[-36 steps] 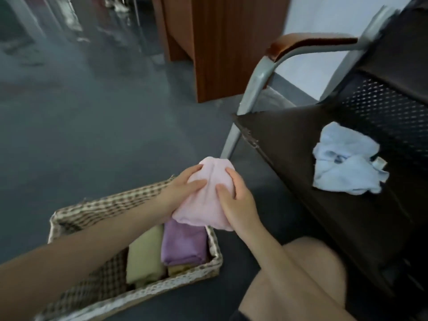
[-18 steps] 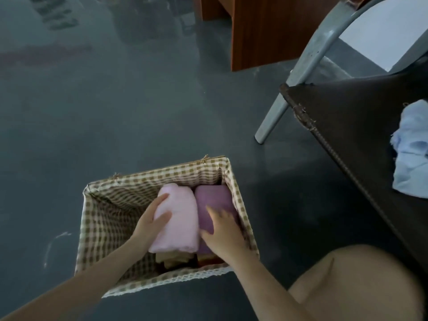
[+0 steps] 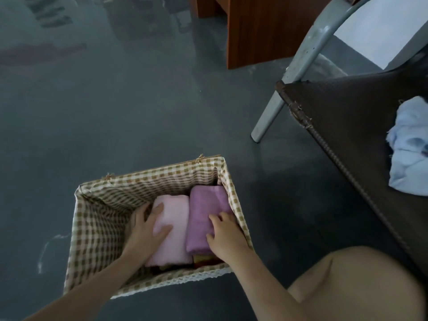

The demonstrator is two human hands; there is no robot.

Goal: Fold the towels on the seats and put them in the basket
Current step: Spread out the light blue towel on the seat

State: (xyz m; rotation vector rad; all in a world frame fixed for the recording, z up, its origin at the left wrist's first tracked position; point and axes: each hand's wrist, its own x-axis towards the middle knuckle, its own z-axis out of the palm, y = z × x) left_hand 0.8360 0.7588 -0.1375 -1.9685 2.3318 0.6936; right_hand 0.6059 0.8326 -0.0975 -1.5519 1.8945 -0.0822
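Pink towel [image 3: 172,230] is now down in the basket [image 3: 148,179]; 1 s ago both hands held it up over the near-right corner, 0.5 s ago it was just landing. So this placement looks basically done, only seating left. It lies folded into a neat oblong, pale pink, soft edges, running front to back against the purple towel [image 3: 206,214], which sits along the basket's right wall. Left hand [image 3: 144,230] lies on the pink towel's left side, fingers spread and pressing flat, thumb across the top; I read that as pushing it snug, not pinching it. Right hand [image 3: 225,232] rests on the purple towel's near end, fingers loosely bent on the cloth; I can't tell if it holds a fold or just presses. At least 2 darker or yellowish towels show under them at the near edge. Left half of the basket shows only checked lining. 1 light blue towel [image 3: 410,156] lies crumpled on the seat [image 3: 347,126], near its right side, unfolded. My read: that 1 is next, task not finished.
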